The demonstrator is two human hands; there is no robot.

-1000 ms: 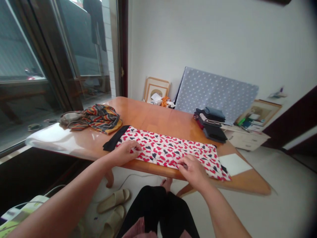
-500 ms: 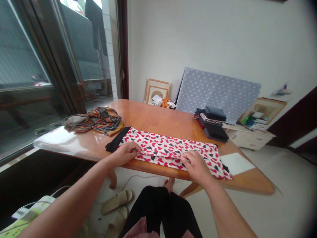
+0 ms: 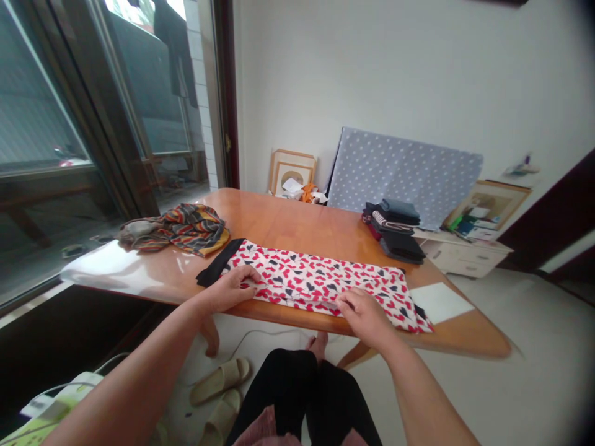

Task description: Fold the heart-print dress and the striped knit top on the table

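A folded white garment [image 3: 307, 272] with red and black hearts lies lengthwise along the table's near edge. Its left end has a black band [image 3: 220, 263]. My left hand [image 3: 232, 288] rests on the near side of the cloth by that end, thumb and fingers apart. Farther right, my right hand [image 3: 365, 313] pinches the near layer of the garment between thumb and fingers. A folded edge runs between the two hands, slightly raised from the layer below.
On the wooden table [image 3: 279, 217] lies a crumpled striped cloth [image 3: 195, 229] at left. A stack of folded clothes [image 3: 395, 229] stands at back right, with a white sheet [image 3: 441, 303] near the right corner. Slippers [image 3: 220, 381] are on the floor below.
The thumb and fingers of my left hand have spread apart on the cloth. My right hand keeps its pinch, and the folded edge lies a little flatter. The view has shifted slightly.
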